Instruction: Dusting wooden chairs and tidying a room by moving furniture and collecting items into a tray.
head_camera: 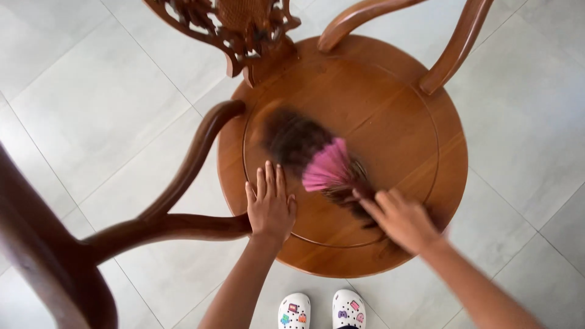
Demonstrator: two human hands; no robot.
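Observation:
A round wooden chair seat (390, 91) fills the middle of the view, with a carved backrest (234, 27) at the top and curved armrests (201, 152) on both sides. My left hand (270, 204) lies flat on the seat's near left part, fingers spread, holding nothing. My right hand (399, 219) grips the handle of a feather duster (317, 158). Its pink and dark brown feathers are blurred and spread across the seat just beyond my left hand.
Pale grey floor tiles (91, 109) surround the chair. My two white clogs (322, 311) with coloured charms stand just below the seat's near edge. Part of another dark wooden piece of furniture (42, 244) rises at the lower left.

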